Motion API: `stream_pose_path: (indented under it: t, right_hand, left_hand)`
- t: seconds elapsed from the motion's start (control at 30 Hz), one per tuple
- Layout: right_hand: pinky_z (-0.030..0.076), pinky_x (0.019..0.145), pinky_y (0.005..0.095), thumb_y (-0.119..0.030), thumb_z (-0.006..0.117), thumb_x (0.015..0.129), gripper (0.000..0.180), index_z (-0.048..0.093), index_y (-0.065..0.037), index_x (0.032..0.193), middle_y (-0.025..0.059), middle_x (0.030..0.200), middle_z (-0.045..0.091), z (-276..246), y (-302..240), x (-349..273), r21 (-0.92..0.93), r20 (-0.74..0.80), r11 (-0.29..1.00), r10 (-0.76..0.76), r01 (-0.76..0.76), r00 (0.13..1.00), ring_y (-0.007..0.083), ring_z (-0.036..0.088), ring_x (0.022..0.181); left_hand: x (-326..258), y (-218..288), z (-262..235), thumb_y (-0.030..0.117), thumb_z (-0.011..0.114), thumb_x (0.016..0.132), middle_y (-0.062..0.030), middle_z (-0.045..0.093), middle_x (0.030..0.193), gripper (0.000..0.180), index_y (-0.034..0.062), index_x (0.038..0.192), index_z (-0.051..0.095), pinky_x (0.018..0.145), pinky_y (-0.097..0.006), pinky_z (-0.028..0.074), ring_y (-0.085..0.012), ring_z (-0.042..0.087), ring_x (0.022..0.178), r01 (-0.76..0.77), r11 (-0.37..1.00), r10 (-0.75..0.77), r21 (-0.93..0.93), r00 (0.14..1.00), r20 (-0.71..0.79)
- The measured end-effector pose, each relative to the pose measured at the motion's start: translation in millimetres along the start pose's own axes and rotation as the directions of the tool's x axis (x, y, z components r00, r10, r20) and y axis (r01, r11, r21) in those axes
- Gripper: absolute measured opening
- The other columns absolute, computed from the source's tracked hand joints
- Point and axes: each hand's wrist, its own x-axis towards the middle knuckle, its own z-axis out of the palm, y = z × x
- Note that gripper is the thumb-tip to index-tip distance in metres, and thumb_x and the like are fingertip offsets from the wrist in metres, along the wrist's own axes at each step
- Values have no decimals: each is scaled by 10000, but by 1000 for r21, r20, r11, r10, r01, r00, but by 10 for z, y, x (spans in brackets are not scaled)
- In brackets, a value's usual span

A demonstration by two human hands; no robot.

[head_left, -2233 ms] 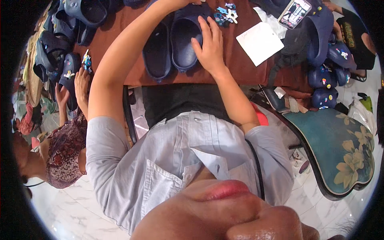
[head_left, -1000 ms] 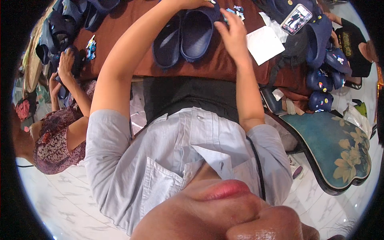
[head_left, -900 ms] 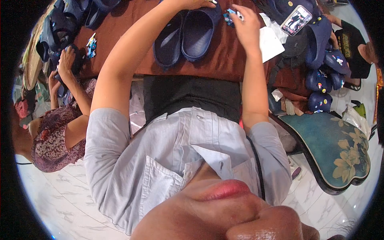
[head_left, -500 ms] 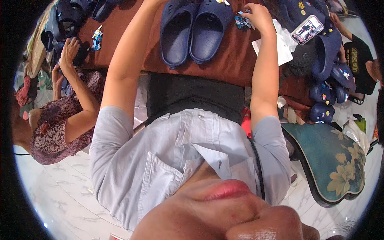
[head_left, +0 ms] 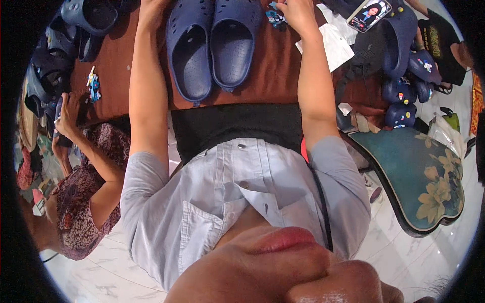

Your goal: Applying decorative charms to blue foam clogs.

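A pair of navy blue clogs (head_left: 235, 58) lies side by side on the brown cloth (head_left: 197, 113), heel ends toward me. My right hand (head_left: 299, 14) is right of them, fingers bent together at a small heap of colourful shoe charms (head_left: 275, 18). Whatever is between its fingertips is too small to make out. Beyond the clogs' left side, my left hand (head_left: 153, 6) is mostly cut off by the upper edge, and its fingers do not show. Another cluster of charms (head_left: 93, 85) rests on the cloth, left of my left forearm.
Several more dark blue clogs (head_left: 93, 17) crowd the left side, and decorated ones (head_left: 401, 91) the right. White paper (head_left: 331, 48) and a lit phone (head_left: 370, 14) are at right. A person in patterned clothing (head_left: 88, 197) sits at left; a green floral cushion (head_left: 414, 171) is at right.
The whole view has swung, so the clogs and cloth appear further left. My right fingers, spread over the charms before, are now drawn together at the heap's upper edge.
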Motion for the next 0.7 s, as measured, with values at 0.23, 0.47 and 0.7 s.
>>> stream_pose_path:
  t: [0.23,0.47,0.7]
  right_hand:
    - [493,604,445,-152,691,939,150,582,-50,941,171,788,611,34,-86,51,269,-220,946,246,-184,944,347,620,714]
    - [515,653,403,-107,686,930,127,578,-42,942,172,811,659,-23,-158,36,336,-109,895,346,-293,932,309,677,727]
    - [515,660,350,-56,783,804,188,657,-19,939,122,772,669,39,-189,27,430,-119,884,260,-186,958,214,651,694]
  left_hand:
    - [-26,-137,-47,169,723,952,-87,725,1053,380,-29,1268,647,888,-294,546,-178,693,953,-7,992,6,129,1000,11]
    - [-66,-144,-28,163,710,955,-73,724,1078,323,-22,1219,685,904,-285,522,-163,668,985,-38,953,31,299,999,29]
    - [-59,-190,-50,183,708,958,-71,731,1089,319,-20,1204,699,916,-287,514,-156,659,997,-59,920,57,388,998,19]
